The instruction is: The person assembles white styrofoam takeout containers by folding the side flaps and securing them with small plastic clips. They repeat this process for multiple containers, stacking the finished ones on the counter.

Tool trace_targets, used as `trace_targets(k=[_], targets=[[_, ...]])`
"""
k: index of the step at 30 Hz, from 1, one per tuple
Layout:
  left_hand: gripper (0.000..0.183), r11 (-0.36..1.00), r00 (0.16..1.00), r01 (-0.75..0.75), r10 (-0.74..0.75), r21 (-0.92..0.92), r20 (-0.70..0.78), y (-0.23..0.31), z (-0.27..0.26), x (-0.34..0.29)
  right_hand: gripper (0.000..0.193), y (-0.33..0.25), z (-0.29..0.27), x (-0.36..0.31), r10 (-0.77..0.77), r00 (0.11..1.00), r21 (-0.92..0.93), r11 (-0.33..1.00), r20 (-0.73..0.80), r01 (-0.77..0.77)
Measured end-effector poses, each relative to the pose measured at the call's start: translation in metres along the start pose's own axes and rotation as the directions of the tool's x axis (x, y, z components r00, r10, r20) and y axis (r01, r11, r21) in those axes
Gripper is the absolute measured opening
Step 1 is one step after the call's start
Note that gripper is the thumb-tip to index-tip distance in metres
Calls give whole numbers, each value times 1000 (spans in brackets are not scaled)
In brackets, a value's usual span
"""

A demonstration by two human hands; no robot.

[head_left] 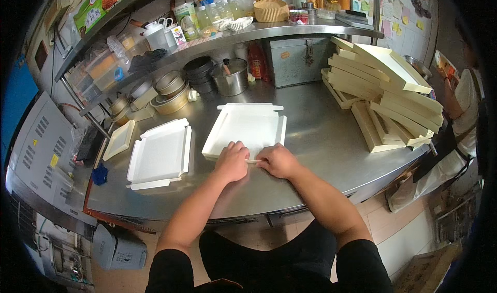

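Head view — steel worktop (316, 132), laden shelf (331, 30), tiled wall (422, 40), left hand (233, 161), right hand (278, 161) — both pinching white carton (247, 130)

Short blk sleeves (170, 272), bare forearms (194, 207) & fingers (231, 146), blk legwear (269, 259), sm. orange-ish mark (223, 282) on clothing front.

Left hand (232, 161) and right hand (279, 160) on white box's (247, 129) near edge

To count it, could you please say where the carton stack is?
In the head view, the carton stack stands on the counter at right, beside the metal chest.
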State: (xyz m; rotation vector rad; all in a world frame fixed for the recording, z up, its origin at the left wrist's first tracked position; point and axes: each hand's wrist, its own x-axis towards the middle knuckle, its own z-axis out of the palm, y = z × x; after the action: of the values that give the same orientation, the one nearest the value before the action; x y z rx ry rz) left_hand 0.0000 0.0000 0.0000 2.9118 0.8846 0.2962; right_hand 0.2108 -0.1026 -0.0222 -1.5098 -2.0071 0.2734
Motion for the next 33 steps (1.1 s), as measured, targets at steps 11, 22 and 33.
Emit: trace_targets(k=[11, 22, 33], targets=[[18, 995, 988, -66, 53, -81, -148, 22, 8, -2, 18, -11, 4, -1, -82, 996, -2, 997, -27, 82], [20, 993, 979, -82, 64, -89, -193, 2, 15, -8, 50, -8, -14, -12, -109, 993, 83, 990, -38, 111], [25, 984, 954, -130, 91, -119, -287, 1, 19, -8, 37, -7, -4, -11, -131, 988, 21, 991, -85, 133]])
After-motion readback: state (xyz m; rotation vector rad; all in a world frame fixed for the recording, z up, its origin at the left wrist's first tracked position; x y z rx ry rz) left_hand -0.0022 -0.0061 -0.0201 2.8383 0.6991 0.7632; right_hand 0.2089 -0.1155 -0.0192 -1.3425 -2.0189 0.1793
